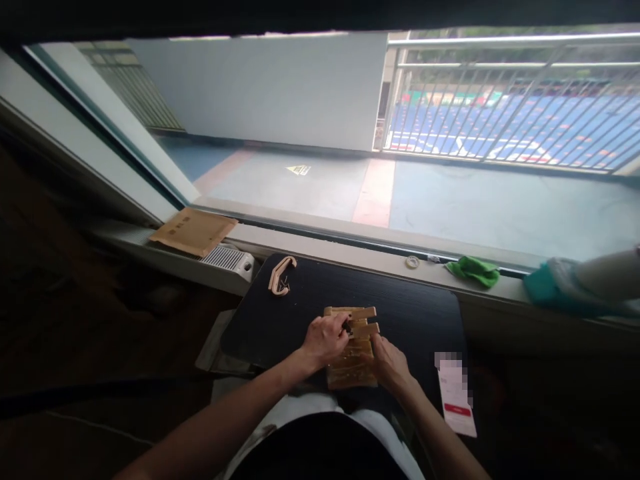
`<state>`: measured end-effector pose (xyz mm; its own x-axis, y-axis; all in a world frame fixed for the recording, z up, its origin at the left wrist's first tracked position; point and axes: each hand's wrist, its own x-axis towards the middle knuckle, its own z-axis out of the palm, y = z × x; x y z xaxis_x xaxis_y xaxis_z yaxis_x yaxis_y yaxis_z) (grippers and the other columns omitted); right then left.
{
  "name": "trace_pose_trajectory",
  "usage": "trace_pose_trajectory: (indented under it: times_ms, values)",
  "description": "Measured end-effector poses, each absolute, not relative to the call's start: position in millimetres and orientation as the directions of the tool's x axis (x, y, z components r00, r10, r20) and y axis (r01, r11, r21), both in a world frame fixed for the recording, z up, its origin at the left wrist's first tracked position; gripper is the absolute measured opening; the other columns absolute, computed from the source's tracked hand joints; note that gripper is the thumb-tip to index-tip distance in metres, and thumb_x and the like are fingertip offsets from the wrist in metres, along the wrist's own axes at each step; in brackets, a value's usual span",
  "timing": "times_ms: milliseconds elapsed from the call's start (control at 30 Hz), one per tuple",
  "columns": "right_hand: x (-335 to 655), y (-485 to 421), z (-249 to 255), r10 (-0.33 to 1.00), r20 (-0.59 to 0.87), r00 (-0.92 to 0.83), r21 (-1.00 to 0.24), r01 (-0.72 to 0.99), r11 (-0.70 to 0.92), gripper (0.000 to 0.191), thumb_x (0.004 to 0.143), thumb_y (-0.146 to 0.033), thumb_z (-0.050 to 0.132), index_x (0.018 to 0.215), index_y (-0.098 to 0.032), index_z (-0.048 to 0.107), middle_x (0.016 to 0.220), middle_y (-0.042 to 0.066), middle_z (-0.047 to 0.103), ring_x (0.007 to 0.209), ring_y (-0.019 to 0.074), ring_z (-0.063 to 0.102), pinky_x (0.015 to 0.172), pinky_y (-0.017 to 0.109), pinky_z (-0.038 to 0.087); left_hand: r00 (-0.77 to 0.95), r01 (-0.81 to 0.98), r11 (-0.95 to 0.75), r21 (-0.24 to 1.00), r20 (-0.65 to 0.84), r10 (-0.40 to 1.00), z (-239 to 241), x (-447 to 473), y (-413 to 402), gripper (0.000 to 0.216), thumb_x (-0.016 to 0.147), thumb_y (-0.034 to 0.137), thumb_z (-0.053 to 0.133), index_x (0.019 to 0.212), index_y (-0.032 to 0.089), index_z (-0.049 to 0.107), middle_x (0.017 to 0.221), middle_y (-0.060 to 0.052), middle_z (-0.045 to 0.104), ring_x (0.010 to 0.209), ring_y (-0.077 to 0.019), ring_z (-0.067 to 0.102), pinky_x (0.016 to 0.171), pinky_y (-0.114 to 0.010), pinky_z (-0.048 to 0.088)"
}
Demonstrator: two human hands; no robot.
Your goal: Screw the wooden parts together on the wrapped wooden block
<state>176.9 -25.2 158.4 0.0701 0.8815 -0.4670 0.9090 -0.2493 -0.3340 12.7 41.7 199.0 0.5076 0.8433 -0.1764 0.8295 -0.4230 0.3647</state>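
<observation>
A small wooden assembly of light slats point(353, 353) lies on a black tabletop point(300, 300) close to my body. My left hand point(325, 339) rests on its left side, fingers curled, pinching a small dark piece against the wood near its top. My right hand point(390, 363) holds the assembly's right edge with closed fingers. A curved wooden part point(281, 273) with some small dark screws beside it lies apart at the table's far left.
A white and red paper slip point(456, 397) lies at the table's right. On the window sill sit a cardboard piece point(193, 230), a white vent point(231, 259), a tape roll point(413, 261) and a green cloth point(474, 270). Beyond the glass there is a balcony railing point(500, 100).
</observation>
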Motion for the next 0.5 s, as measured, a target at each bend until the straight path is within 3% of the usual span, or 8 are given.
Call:
trace_pose_trajectory:
  times_ms: [167, 333, 500]
  values:
    - [167, -30, 141, 0.826, -0.527, 0.200, -0.224, 0.905, -0.362, 0.032, 0.083, -0.039, 0.049, 0.103, -0.014, 0.053, 0.103, 0.014, 0.062, 0.096, 0.0246, 0.060, 0.076, 0.031, 0.042, 0.570, 0.814, -0.512, 0.275, -0.206, 0.795, 203, 17, 44, 0.027, 0.080, 0.021, 0.045, 0.106, 0.023, 0.054, 0.100, -0.004, 0.065, 0.091, -0.0208, 0.061, 0.079, -0.032, 0.044]
    - [167, -36, 129, 0.790, -0.598, 0.138, -0.279, 0.888, -0.366, 0.036, 0.081, -0.038, 0.049, 0.108, -0.015, 0.050, 0.105, 0.014, 0.063, 0.097, 0.0266, 0.060, 0.078, 0.033, 0.043, 0.537, 0.844, -0.495, 0.208, -0.309, 0.785, 207, 28, 46, 0.028, 0.087, 0.035, 0.037, 0.100, 0.020, 0.057, 0.094, -0.008, 0.066, 0.085, -0.0228, 0.063, 0.075, -0.033, 0.046]
    - [163, -44, 124, 0.769, -0.627, 0.126, -0.329, 0.852, -0.408, 0.036, 0.082, -0.036, 0.046, 0.109, -0.014, 0.048, 0.102, 0.014, 0.065, 0.094, 0.0272, 0.062, 0.075, 0.034, 0.044, 0.411, 0.910, -0.384, 0.155, -0.449, 0.793, 204, 39, 58, 0.026, 0.084, 0.034, 0.041, 0.094, 0.020, 0.060, 0.092, -0.009, 0.067, 0.084, -0.0227, 0.063, 0.071, -0.031, 0.046]
